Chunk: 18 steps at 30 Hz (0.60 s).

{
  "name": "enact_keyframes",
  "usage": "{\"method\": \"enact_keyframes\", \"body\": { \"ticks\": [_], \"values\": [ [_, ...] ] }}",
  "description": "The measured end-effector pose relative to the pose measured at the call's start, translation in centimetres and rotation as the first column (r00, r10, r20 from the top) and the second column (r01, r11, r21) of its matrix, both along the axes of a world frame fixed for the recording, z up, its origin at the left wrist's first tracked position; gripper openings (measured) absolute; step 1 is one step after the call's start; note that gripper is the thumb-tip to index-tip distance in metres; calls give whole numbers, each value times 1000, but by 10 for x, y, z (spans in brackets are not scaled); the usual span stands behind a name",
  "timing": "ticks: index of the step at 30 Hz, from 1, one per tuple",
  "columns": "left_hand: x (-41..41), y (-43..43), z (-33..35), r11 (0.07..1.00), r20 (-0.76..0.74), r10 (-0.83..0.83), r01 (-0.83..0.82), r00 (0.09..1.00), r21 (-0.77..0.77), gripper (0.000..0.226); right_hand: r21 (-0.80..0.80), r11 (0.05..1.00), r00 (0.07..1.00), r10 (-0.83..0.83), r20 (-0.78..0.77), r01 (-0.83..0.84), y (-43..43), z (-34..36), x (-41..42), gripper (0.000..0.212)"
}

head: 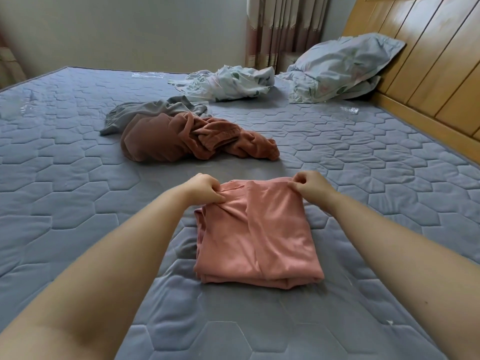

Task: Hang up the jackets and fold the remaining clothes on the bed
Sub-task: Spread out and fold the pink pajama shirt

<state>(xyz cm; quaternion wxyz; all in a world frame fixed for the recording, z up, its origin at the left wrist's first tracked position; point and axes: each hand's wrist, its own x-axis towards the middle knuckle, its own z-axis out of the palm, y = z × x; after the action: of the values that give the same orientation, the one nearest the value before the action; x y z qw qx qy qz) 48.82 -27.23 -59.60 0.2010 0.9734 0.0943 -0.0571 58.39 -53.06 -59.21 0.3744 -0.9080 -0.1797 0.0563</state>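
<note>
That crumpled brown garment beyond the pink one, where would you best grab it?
Probably the raised, bunched folds in the middle of the brown garment, coming from above: they stand up off the mattress, while its edges lie flat. Avoid its far side, where the grey garment touches it.

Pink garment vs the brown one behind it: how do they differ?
Shape: the pink garment is folded into a flat, layered rectangle; the brown garment lies crumpled in a heap.
Handling: the left hand and right hand pinch the pink garment's far corners; no hand is on the brown garment.
Place: the pink garment is nearer the camera, the brown garment farther.
Both lie on the mattress.
</note>
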Motion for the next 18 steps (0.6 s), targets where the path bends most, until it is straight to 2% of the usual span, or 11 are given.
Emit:
{"method": "enact_keyframes", "body": {
  "ticks": [3,7,8,10,12,14,16,17,18],
  "values": [
    [1,14,2,920,1,131,-122,991,-372,17,88,990,994,-106,-14,107,-10,0,10,16],
    [-2,23,-18,740,92,438,-300,894,-602,19,97,960,964,-265,-1,263,-18,-22,17,21],
    [-2,20,-22,747,130,479,-325,868,-581,18,101,951,956,-292,-3,291,-18,-29,17,21],
    [1,9,-30,843,237,486,-380,841,-380,12,89,946,950,-313,-5,312,-12,-40,13,18],
    [0,-9,-30,907,397,419,-394,817,-147,30,54,946,947,-321,33,319,-4,-45,5,15],
    [-8,-34,-24,960,568,251,-275,784,-46,42,54,944,930,-329,164,325,2,-44,-6,15],
    [-19,-60,-20,989,695,-7,-100,719,113,35,82,960,902,-278,330,266,5,-38,-23,28],
    [-23,-71,-22,981,702,-126,-19,701,195,35,90,975,892,-221,394,202,7,-34,-34,34],
    [-28,-81,-24,973,653,-191,54,733,224,42,54,990,885,-140,444,129,9,-32,-44,40]
  ]
}}
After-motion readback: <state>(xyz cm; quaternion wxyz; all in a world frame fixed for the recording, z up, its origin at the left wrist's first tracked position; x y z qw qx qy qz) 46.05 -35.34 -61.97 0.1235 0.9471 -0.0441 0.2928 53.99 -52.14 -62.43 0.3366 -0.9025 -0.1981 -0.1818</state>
